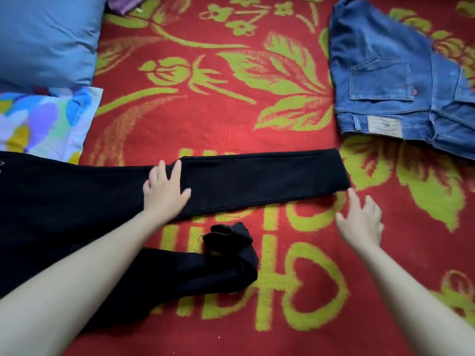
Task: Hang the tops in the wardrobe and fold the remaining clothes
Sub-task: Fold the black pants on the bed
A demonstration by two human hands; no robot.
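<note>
Black trousers (pixel 257 176) lie spread across the red blanket, waist at the left, one leg stretched flat to the right. The other leg (pixel 226 258) is bunched and crumpled nearer to me. My left hand (pixel 164 188) presses flat on the stretched leg, fingers straight. My right hand (pixel 359 222) hovers open just below the hem of that leg, fingers spread, holding nothing. Folded blue jeans (pixel 395 80) sit at the upper right, back pocket facing up.
A red blanket with green floral pattern (pixel 231 98) covers the whole surface. A blue pillow (pixel 43 37) and a pillow with a colourful print (pixel 43 122) lie at the upper left. A bit of purple cloth (pixel 123 3) shows at the top edge.
</note>
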